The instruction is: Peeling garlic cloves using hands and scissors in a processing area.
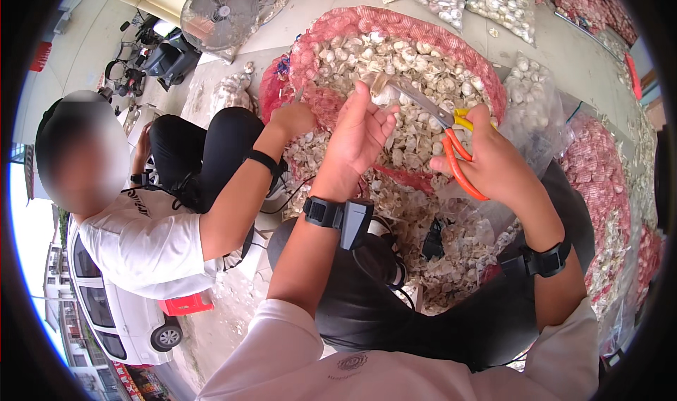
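My right hand (pixel 486 154) grips scissors (pixel 460 154) with orange and yellow handles. Their blades point up and left over a heap of garlic bulbs (pixel 416 59) in a red mesh sack (pixel 338 21). My left hand (pixel 363 129) is turned palm up, its thumb apart from the loosely curled fingers, and the visible palm is bare. Just beyond it, by the blade tips, is a small brownish piece (pixel 379 85); whether it touches the blades I cannot tell. Loose garlic skins and cut stems (pixel 451 249) cover the area below my hands, between my knees.
On the left sits a co-worker (pixel 155 246), one hand (pixel 293 119) reaching to the sack's edge. A floor fan (pixel 220 16) stands behind. Clear bags of garlic (pixel 525 94) and red mesh sacks (pixel 596 182) line the right. A black object (pixel 434 240) lies among the skins.
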Demonstrator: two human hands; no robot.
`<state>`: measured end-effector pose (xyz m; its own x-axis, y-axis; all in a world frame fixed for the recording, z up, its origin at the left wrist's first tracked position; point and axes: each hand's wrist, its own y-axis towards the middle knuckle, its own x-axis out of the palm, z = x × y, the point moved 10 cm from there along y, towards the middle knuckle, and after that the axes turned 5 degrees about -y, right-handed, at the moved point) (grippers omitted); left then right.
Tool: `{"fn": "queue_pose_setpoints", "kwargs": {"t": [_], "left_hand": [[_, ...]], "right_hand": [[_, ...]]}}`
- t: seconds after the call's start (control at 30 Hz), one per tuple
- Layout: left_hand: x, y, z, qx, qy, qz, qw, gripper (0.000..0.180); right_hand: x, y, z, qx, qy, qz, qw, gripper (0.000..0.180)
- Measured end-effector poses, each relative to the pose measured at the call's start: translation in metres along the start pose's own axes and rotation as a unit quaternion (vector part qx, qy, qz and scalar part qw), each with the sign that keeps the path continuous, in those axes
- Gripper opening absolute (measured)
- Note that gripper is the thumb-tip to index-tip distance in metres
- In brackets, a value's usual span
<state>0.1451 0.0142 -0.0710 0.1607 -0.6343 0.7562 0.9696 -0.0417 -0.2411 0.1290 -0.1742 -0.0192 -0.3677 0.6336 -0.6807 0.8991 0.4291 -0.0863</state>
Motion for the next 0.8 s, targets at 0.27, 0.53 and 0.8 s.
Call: {"fn": "queue_pose_setpoints", "kwargs": {"t": [0.27,0.53,0.8], "left_hand": [[0.004,-0.005,0.002,0.015,0.032,0.008,0.999,0.044],[0.005,-0.011,0.008,-0.011,0.018,0.007,1.0,0.05],[0.006,-0.016,0.004,-0.011,0.045,0.017,0.999,0.055]], "right_hand": [[-0.004,-0.003,-0.007,0.004,-0.057,-0.011,0.998,0.072],[-0.007,0.002,-0.026,-0.045,-0.107,0.046,0.992,0.07],[0.036,0.006,-0.005,0.054,0.067,-0.065,0.994,0.063]]}}
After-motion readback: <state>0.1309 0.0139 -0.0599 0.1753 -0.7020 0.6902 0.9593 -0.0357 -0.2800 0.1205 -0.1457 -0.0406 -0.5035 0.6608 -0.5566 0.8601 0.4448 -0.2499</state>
